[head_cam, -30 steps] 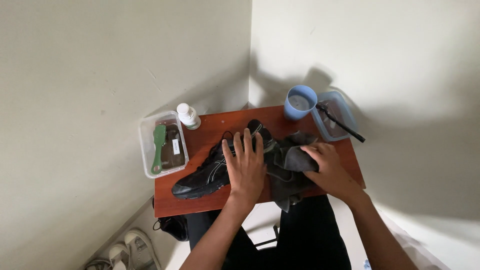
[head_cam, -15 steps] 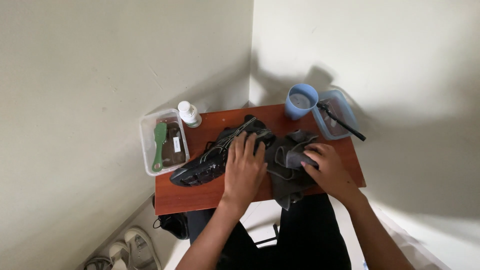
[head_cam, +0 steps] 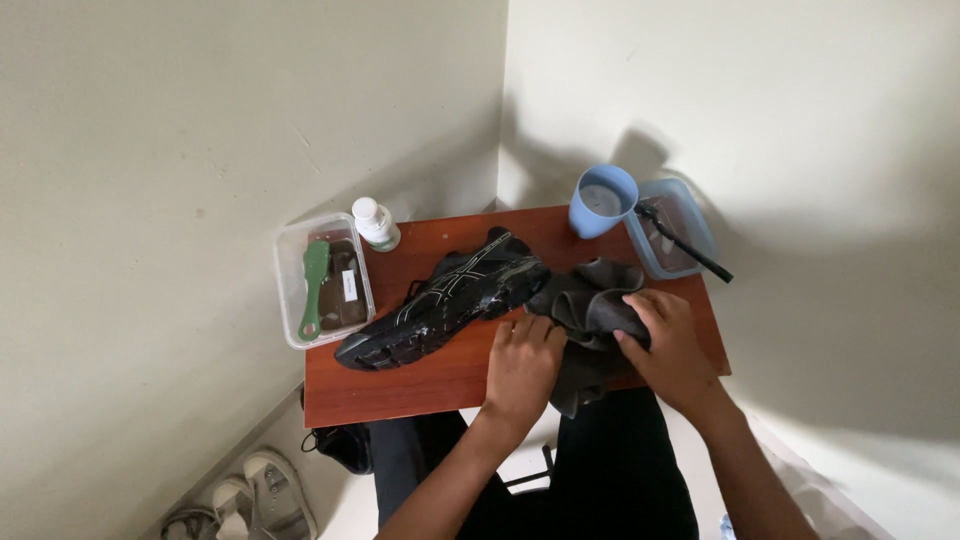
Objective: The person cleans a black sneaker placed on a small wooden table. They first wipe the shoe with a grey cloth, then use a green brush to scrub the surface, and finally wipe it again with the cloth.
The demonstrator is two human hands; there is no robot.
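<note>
A black sneaker (head_cam: 445, 300) with pale stripes lies on its side across the small reddish wooden table (head_cam: 420, 385). To its right lies a crumpled dark grey cloth (head_cam: 590, 305) that hangs over the table's near edge. My left hand (head_cam: 522, 365) rests at the cloth's left edge, just off the shoe's heel, fingers on the fabric. My right hand (head_cam: 668, 340) presses on the cloth's right side and grips it.
A clear plastic tub (head_cam: 322, 280) holding a green brush sits at the table's left end, a white bottle (head_cam: 376, 223) behind it. A blue cup (head_cam: 603, 200) and a clear tub (head_cam: 680, 235) with a dark brush stand at the back right. Sandals lie on the floor.
My left hand has come off the sneaker and moved back to the cloth. The sneaker now lies uncovered on the table, and my right hand has shifted on the cloth.
</note>
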